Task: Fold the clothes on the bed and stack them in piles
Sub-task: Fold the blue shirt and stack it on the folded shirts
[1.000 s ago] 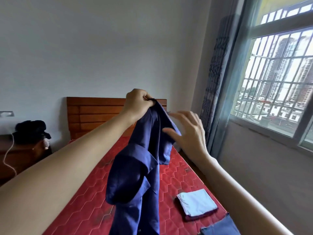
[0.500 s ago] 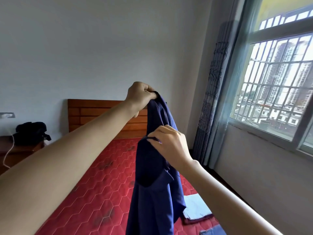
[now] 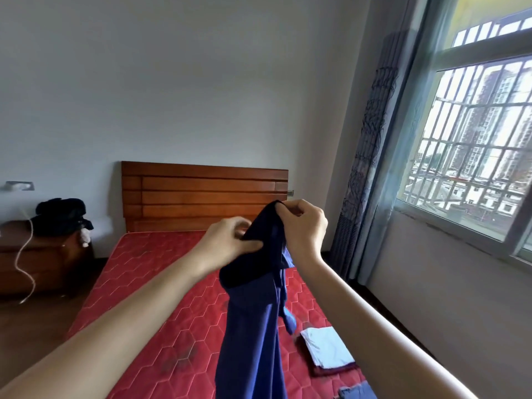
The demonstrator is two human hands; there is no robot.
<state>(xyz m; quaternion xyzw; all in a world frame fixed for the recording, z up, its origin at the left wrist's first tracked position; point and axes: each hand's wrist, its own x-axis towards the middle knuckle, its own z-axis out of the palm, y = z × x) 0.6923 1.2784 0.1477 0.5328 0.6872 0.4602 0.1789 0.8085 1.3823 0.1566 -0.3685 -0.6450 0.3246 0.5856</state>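
Your bed, a red quilted mattress [image 3: 149, 286] with a slatted brown wooden headboard [image 3: 201, 194], fills the middle of the view; its near end is cut off by the lower edge and partly hidden behind your forearms. The dark blue cloth garment [image 3: 253, 326] hangs in the air above the mattress, between your two arms, and its bottom runs out of view, so you cannot tell what kind of garment it is. Your right hand [image 3: 302, 226] is clenched on its topmost fold. Your left hand [image 3: 230, 243] pinches the fabric just below and beside that, the fingertips buried in cloth. Near the right edge of the mattress lies a folded white cloth [image 3: 326, 345] on a folded dark red one, of which only a strip shows. At the bottom edge a scrap of lighter blue fabric [image 3: 357, 393] is mostly cut off. A black bundle [image 3: 60, 216] sits on the brown wooden bedside cabinet [image 3: 43, 263], too dim to identify.
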